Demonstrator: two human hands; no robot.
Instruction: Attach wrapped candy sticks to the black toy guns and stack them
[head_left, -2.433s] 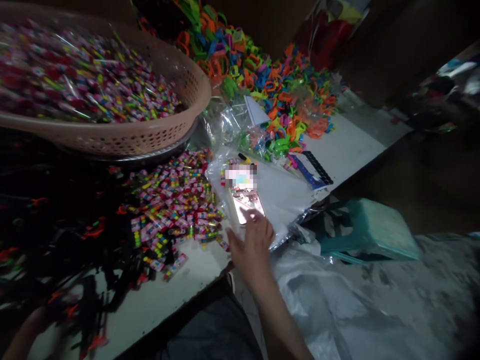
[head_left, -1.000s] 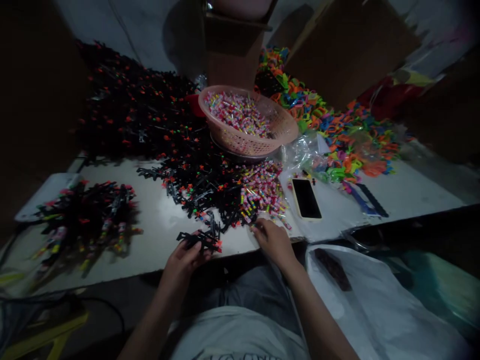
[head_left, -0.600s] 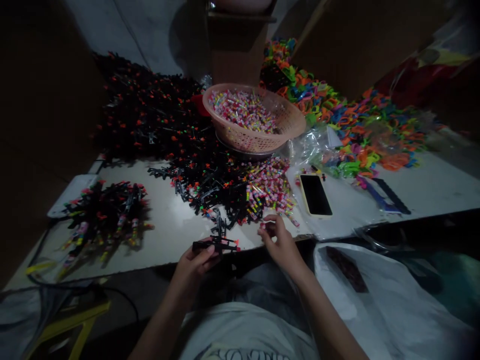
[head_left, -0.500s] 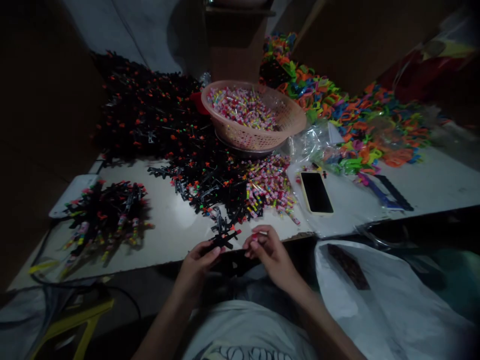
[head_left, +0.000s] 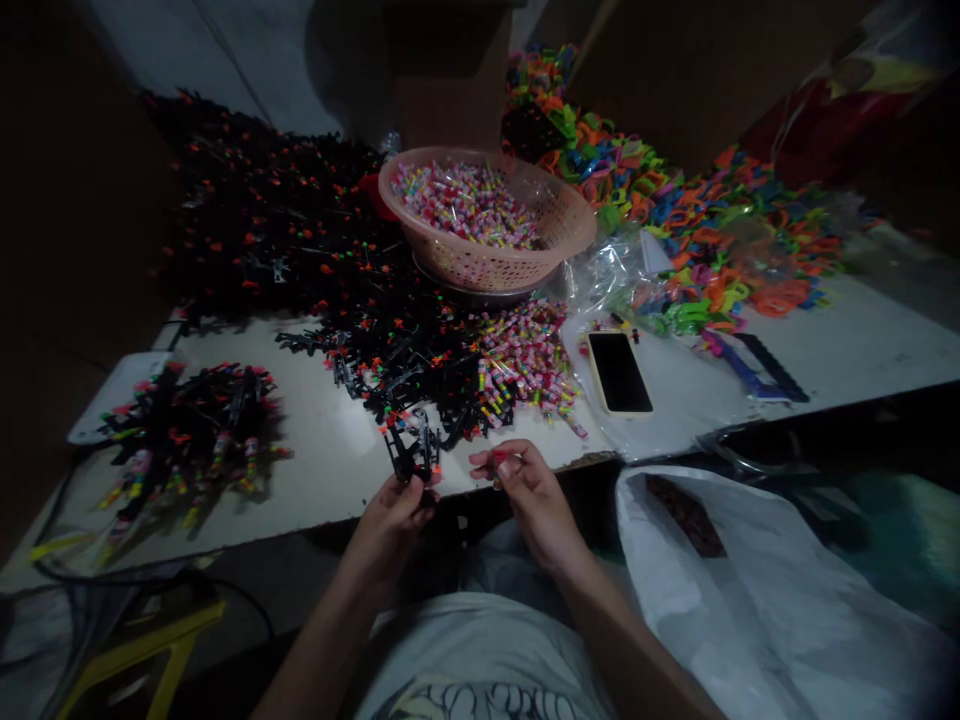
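Observation:
My left hand (head_left: 391,515) is closed on a black toy gun (head_left: 405,462), which points up and away over the table's front edge. Beside it on the right, my right hand (head_left: 534,500) pinches a small red-ended piece (head_left: 499,457); fingers cover most of it, perhaps one of the small tubes. The hands are apart. Just beyond them lie a heap of black toy guns with orange tips (head_left: 412,370) and a pile of small pink, white and yellow candy-like tubes (head_left: 529,360).
A pink plastic colander (head_left: 487,262) full of similar tubes stands behind. To the left lies a cluster of toy guns with tubes attached (head_left: 187,420). A phone (head_left: 620,372), clear plastic bags (head_left: 607,270), bright coloured plastic pieces (head_left: 697,240) and a white sack (head_left: 697,600) are on the right.
The toy gun in my left hand has turned from pointing right to pointing up and away. My right hand's red-ended piece now shows more. The whole view has shifted slightly.

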